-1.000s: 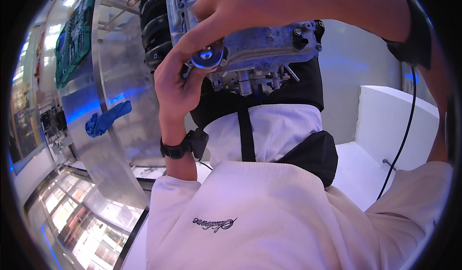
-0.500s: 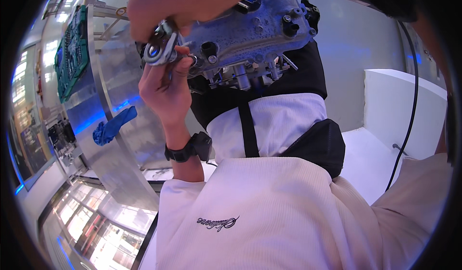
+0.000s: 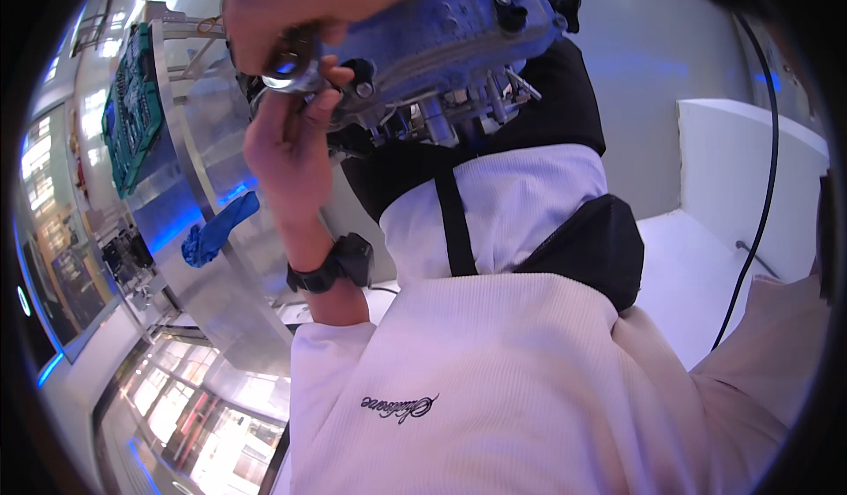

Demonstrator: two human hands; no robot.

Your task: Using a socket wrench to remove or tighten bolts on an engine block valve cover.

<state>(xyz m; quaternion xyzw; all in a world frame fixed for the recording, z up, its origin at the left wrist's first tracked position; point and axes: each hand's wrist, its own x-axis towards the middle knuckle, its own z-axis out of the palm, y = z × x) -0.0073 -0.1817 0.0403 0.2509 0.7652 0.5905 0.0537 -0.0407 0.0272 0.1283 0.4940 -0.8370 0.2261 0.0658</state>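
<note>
A metal engine part like a valve cover point(image 3: 423, 45), with bolts and black plugs along its edge, stands in front of my body at the top. My right hand point(image 3: 296, 5) reaches across from the upper right, its fingers closed around a shiny chrome tool with a round head, seemingly a ratchet wrench point(image 3: 287, 73). Just below it, at the engine's left edge, my left hand point(image 3: 291, 151) has thumb and fingers pinched together close to the tool's head. Whatever lies in that pinch is hidden. A dark band point(image 3: 335, 264) circles my left wrist.
To the left stands a metal cabinet or bench point(image 3: 190, 186) with a blue glove point(image 3: 216, 230) on it. Beyond is a green tool case point(image 3: 132, 111) filled with tools. A black cable point(image 3: 772, 142) hangs at the right, before a low white wall point(image 3: 750, 155).
The view has shifted, so engine and hands appear slightly higher and further left. The chrome tool's head has turned between my hands; both hands stay closed at the same place.
</note>
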